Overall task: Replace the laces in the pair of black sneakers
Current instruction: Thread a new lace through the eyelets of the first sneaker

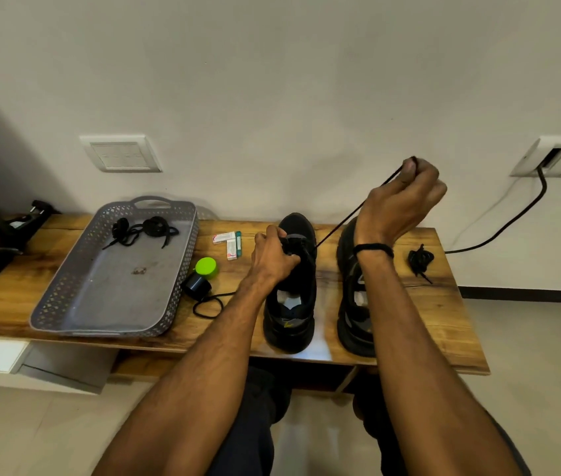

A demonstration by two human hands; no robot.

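Note:
Two black sneakers stand side by side on the wooden table [443, 304], toes toward the wall. My left hand [272, 257] grips the tongue and eyelet area of the left sneaker [291, 314]. My right hand [404, 197] is raised above the table and pinches the end of a black lace [351, 214], which runs taut down to that sneaker's eyelets. The right sneaker [354, 304] is partly hidden behind my right forearm. A bundled black lace [419, 259] lies to its right. More black laces [143, 230] lie in the grey tray [66, 293].
Between tray and sneakers lie small cartons [231, 242], a green-capped object [206, 267] and a black adapter with cord [198, 286]. A black stand [0, 245] sits at the far left. A black cable [512, 218] hangs from the wall socket at the right.

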